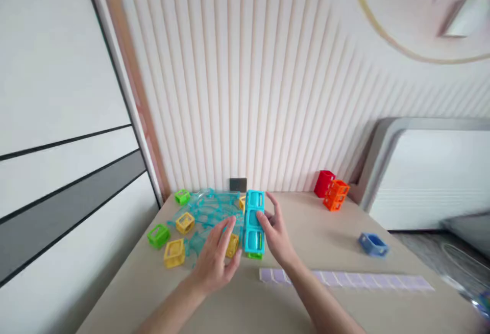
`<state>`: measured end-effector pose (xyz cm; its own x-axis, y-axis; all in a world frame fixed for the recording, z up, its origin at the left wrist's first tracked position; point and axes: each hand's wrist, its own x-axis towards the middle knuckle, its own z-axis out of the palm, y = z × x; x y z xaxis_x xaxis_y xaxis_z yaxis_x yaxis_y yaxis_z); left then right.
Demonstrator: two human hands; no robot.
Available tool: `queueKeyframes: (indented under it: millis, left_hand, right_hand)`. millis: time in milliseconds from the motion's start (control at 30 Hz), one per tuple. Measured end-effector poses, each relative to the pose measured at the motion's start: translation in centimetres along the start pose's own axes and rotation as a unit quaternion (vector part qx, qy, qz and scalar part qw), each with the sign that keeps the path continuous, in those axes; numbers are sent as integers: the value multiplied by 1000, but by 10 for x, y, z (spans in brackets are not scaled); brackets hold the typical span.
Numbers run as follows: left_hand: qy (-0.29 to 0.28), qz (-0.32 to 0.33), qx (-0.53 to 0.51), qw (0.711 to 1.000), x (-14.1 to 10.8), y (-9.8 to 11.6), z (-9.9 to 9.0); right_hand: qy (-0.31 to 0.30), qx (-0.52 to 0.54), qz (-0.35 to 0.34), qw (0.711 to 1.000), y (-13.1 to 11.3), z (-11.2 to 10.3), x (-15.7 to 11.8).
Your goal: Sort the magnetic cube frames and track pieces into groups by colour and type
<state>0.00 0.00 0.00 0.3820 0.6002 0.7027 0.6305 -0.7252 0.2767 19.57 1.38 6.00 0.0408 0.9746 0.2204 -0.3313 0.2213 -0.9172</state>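
My right hand (276,229) grips an upright stack of light-blue plastic block frames (254,222) from its right side, thumb across the front. Just left of the stack is my left hand (216,257), fingers apart and holding nothing. Behind and beside the left hand lies a yellow block frame (231,246), partly covered by it. A green piece (255,255) shows under the lower end of the blue stack. Clear teal track-like pieces (214,206) spread over the table behind my left hand.
Green block frames (158,235) and yellow ones (174,253) lie at the table's left. A red block (324,183) and an orange stack (336,195) stand at the back right. A blue frame (373,245) lies right, and a lilac strip (367,279) runs along the front.
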Motion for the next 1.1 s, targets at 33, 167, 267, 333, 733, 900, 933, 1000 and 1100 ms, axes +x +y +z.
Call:
queueKeyframes:
  millis: [33, 167, 267, 333, 733, 900, 933, 1000, 1100]
  left_hand:
    - [-1, -3, -16, 1000, -3, 2, -3]
    - [-5, -20, -78, 997, -11, 4, -13]
    - [-13, -20, -116, 993, -15, -2, -16]
    - [-21, 1, -134, 991, -16, -7, -17]
    - [-39, 58, -189, 979, -18, -7, -15]
    - [-86, 39, -139, 986, -16, -3, -13]
    - [-91, 35, -137, 986, -16, -2, -13]
    - [-95, 40, -147, 984, -16, -1, -12]
    - [-107, 51, -162, 980, -17, -3, -13]
  right_hand:
    - [-7, 8, 7, 1000, 3, 5, -6]
    - [-31, 17, 23, 999, 18, 18, -28]
    - [-27, -11, 23, 999, 30, 19, -39]
    - [-3, -41, 19, 999, 37, 17, -43]
    - [47, -62, 90, 993, 56, 9, -53]
    - [0, -54, 55, 997, 49, 14, -54]
    - [-11, -56, 52, 997, 48, 14, -55]
    - [-32, -62, 54, 996, 46, 13, -57]
    - [-59, -66, 64, 994, 43, 13, -59]
